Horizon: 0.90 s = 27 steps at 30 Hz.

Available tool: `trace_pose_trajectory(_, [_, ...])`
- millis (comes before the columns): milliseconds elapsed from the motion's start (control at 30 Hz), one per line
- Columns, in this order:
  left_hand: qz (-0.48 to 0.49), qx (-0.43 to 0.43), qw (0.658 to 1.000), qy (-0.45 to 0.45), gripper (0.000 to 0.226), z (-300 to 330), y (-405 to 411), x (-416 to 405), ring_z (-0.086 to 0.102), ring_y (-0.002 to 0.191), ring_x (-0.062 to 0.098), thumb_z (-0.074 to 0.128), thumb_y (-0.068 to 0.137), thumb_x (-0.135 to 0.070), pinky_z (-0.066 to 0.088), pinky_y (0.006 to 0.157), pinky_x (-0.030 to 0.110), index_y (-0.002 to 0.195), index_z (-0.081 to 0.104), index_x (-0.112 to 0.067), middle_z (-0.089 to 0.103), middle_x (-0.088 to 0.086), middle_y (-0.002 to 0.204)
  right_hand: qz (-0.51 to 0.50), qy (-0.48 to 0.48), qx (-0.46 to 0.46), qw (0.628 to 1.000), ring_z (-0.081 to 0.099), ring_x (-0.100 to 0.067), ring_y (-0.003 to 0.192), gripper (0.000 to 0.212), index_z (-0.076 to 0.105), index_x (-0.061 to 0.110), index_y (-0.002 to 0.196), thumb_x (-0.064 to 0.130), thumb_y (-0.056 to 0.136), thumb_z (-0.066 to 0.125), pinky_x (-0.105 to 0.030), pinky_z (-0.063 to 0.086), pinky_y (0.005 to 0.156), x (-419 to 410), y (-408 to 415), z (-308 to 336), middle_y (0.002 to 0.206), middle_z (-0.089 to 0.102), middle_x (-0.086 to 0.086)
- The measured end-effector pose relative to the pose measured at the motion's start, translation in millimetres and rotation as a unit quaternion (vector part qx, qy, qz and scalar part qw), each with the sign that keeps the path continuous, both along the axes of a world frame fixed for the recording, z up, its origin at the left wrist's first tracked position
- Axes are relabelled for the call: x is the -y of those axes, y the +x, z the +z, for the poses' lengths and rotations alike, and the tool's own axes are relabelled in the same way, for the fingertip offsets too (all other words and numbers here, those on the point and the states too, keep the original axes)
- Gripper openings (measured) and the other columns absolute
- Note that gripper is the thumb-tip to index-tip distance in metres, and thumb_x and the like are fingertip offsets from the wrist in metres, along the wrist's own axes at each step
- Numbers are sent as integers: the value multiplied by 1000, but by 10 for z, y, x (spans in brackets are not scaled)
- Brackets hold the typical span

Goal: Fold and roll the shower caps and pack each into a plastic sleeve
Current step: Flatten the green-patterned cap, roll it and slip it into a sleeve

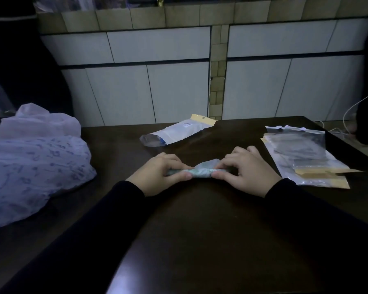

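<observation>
Gripping a rolled cap (197, 173) at both ends, the left hand (157, 174) and right hand (248, 169) pinched it thumb against fingers, low on the dark table (200, 230). One loose flap stuck up mid-roll. Left of them sat a big bag (34, 166) of printed caps. Right lay a stack of flat sleeves (304, 155), contents unclear. Farther back lay one filled sleeve (176, 132), white inside, mouth toward the hands. Tiled wall (157, 81) behind.
</observation>
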<state>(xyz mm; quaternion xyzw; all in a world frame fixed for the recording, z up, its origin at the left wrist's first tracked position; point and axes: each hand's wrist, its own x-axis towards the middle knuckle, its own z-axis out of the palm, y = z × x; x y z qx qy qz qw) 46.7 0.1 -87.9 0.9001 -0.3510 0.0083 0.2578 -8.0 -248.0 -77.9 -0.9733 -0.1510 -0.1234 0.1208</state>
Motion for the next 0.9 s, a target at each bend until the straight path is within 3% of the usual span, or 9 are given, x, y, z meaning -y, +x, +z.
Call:
trace_pose_trajectory(133, [12,-17,1000,-16,21,26,7,5,50,95,0,50,82,-63,44,84,24,94,63,-53,61,-22,88,-63,105,-73,990,37,-10,98,26,65,46,102,61,86,51,-28,32,80,7,18,-17,90,50,14])
trace_pose_trajectory(200, [28,-45,998,-24,6,50,19,26,55,93,-2,56,86,-54,45,83,20,89,62,-53,64,-21,88,-82,110,-90,986,36,-13,103,29,65,45,105,61,87,49,-27,31,83,-1,62,-44,90,47,15])
trace_pose_trajectory(333, [68,-97,990,-72,2,72,54,21,63,91,-5,67,84,-48,50,85,20,83,68,-49,71,-20,90,-91,124,-83,985,48,-11,111,35,68,43,98,67,86,44,-30,25,91,-31,201,-90,103,64,20])
trace_pose_trajectory(533, [68,1,997,-39,13,17,143,-13,57,97,5,66,78,-59,50,89,34,90,66,-54,62,-23,90,-115,71,-7,991,42,-8,110,33,63,43,102,67,83,50,-34,31,94,-62,244,-83,107,50,17])
trace_pose_trajectory(600, [51,66,995,-46,19,5,121,-5,52,102,6,69,81,-48,47,92,31,100,68,-48,53,-22,98,-93,51,56,993,40,-5,109,27,59,44,102,63,84,53,-31,29,92,-69,212,-71,107,45,19])
trace_pose_trajectory(700, [0,145,989,-40,19,3,60,37,53,98,7,69,87,-27,47,88,29,105,72,-35,55,-18,101,-30,-7,108,994,43,-5,106,23,64,42,104,54,89,52,-30,27,89,-89,171,-59,111,57,21])
trace_pose_trajectory(833, [-1,151,988,14,22,28,54,58,51,94,9,57,95,-26,48,85,33,109,71,-33,55,-21,96,-17,-26,66,997,44,-4,100,32,64,45,114,57,90,47,-30,25,86,-19,163,-52,108,61,22])
trace_pose_trajectory(900, [8,130,991,29,27,45,31,83,50,93,9,50,96,-42,47,84,33,110,70,-32,57,-19,94,-10,-20,19,1000,44,-3,100,42,59,47,119,66,83,49,-30,25,87,8,152,-47,106,58,22])
